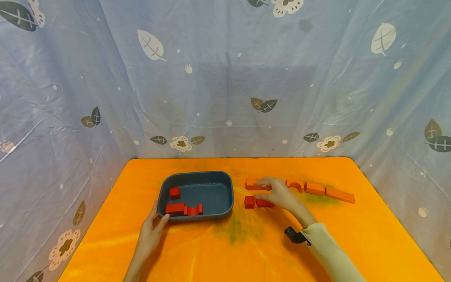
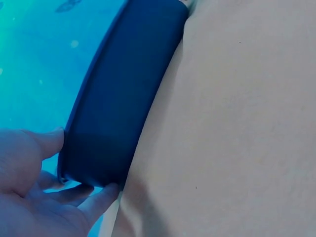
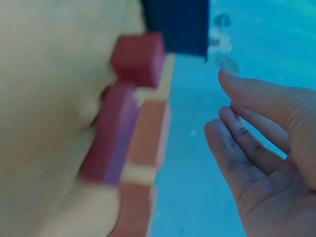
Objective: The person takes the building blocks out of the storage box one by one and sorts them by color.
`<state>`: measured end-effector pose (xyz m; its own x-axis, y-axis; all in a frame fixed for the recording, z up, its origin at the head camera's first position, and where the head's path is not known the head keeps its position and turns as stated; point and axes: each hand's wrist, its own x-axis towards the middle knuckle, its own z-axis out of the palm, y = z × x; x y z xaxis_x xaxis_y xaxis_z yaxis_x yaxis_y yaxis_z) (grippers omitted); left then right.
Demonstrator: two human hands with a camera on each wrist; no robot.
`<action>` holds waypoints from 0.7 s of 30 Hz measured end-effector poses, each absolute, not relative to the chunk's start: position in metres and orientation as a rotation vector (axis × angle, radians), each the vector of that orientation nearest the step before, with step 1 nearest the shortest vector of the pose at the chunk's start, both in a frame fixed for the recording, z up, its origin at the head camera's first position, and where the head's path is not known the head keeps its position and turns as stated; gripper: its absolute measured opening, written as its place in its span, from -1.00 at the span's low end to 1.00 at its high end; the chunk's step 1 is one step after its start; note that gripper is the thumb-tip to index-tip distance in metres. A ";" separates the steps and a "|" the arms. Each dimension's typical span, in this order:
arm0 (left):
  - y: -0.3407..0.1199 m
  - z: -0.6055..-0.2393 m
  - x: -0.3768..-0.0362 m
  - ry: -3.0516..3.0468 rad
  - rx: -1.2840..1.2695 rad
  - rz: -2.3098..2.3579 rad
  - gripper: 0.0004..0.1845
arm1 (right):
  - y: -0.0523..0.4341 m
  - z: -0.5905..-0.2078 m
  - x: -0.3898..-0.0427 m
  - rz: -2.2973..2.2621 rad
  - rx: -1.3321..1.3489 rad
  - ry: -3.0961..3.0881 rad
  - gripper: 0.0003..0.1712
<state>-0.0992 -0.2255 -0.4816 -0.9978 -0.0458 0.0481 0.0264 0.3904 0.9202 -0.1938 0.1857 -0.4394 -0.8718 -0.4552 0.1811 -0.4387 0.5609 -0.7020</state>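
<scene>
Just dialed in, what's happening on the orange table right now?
A person's left hand steadies the near left corner of a dark tray that already holds three red blocks. The right hand hovers open over loose blocks, its fingers above an orange block, gripping nothing. Two red blocks and more orange ones lie on the table.

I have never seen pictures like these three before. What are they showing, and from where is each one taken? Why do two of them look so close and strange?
A person works with two bare hands; there is no machine. The wide picture comes from a camera on the head. The two close ones come from cameras on the wrists, so their colours and angles look odd. On the orange table stands a dark blue tray with three red blocks inside. The left hand touches the tray's near corner. Beside the tray lie more red and orange blocks. The right hand hovers over them with straight fingers, holding nothing.
</scene>
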 end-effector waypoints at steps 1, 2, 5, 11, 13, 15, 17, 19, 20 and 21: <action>-0.226 -0.482 -0.099 -2.567 0.016 -1.696 -0.22 | 0.179 -0.437 -0.194 -1.229 -0.828 2.757 -0.55; -0.226 -0.482 -0.099 -2.567 0.013 -1.695 -0.21 | 0.172 -0.435 -0.195 -1.228 -0.867 2.759 -0.56; -0.227 -0.482 -0.099 -2.572 0.017 -1.701 -0.21 | 0.151 -0.431 -0.197 -1.228 -0.954 2.727 -0.58; -0.227 -0.481 -0.099 -2.582 0.039 -1.685 -0.22 | 0.106 -0.428 -0.197 -1.190 -1.000 2.648 -0.58; -0.226 -0.481 -0.099 -2.578 0.036 -1.675 -0.22 | 0.092 -0.428 -0.198 -1.177 -1.016 2.619 -0.58; -0.226 -0.481 -0.100 -2.576 0.030 -1.665 -0.22 | 0.079 -0.430 -0.199 -1.155 -1.047 2.596 -0.57; -0.225 -0.481 -0.100 -2.574 0.028 -1.668 -0.22 | 0.067 -0.432 -0.199 -1.131 -1.064 2.572 -0.56; -0.226 -0.481 -0.100 -2.580 0.031 -1.666 -0.22 | 0.056 -0.436 -0.200 -1.094 -1.075 2.564 -0.55; -0.225 -0.482 -0.100 -2.581 0.033 -1.667 -0.22 | 0.051 -0.438 -0.199 -1.073 -1.073 2.561 -0.54; -0.225 -0.482 -0.100 -2.580 0.032 -1.669 -0.22 | 0.047 -0.440 -0.199 -1.050 -1.066 2.563 -0.54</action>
<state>-0.0997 -0.2254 -0.4818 -0.9974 -0.0549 0.0467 0.0201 0.4105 0.9116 -0.1990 0.0466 -0.4397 -0.7286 -0.6771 0.1029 -0.5548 0.4955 -0.6684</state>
